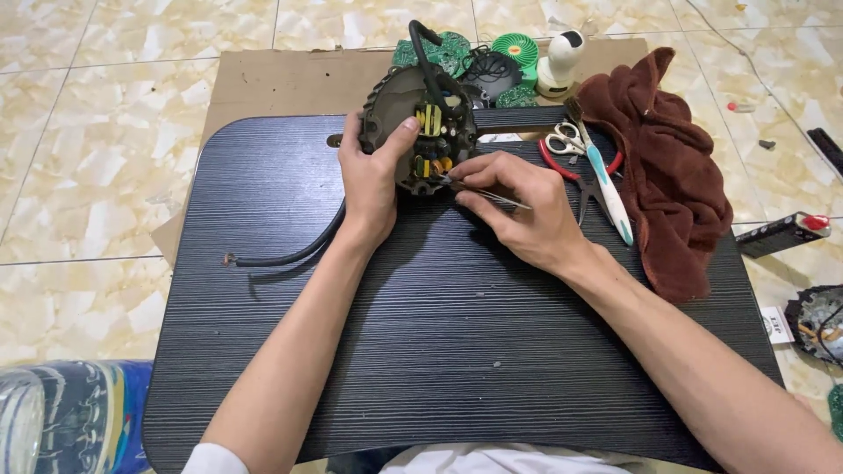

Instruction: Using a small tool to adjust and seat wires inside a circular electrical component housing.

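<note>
Head view, looking down on a dark wood-grain lap table (421, 351) set over a cardboard sheet (281, 83) on a marble-tile floor.

Left hand (371, 180): wrapped on the left edge of a round black device housing (421, 132), thumb across its open face, fingers behind. Grip is clamped on the housing, which stands tilted at the table's 12 o'clock edge. Inside it: a circuit board with yellow components (430, 123). A black cable (290, 254) runs from the housing toward 8 o'clock and ends on the table top.

Right hand (518, 206): fingers pinched together on thin metal tweezers (479, 195). Their tip sits at the housing's lower rim, about 5 o'clock of the housing; whether the tip touches a component cannot be told, too small.

At 3 o'clock of the housing, well apart from the hands: scissors (562, 140), red-handled pliers (584, 175), a white and teal toothbrush (606, 184) lying over them. Brown towel (667, 167) bunched at the table's 2 o'clock corner.

Beyond the housing at 12 o'clock: green circuit boards (452, 48), a green fan grille (516, 48), a small white rounded device (560, 61).
</note>
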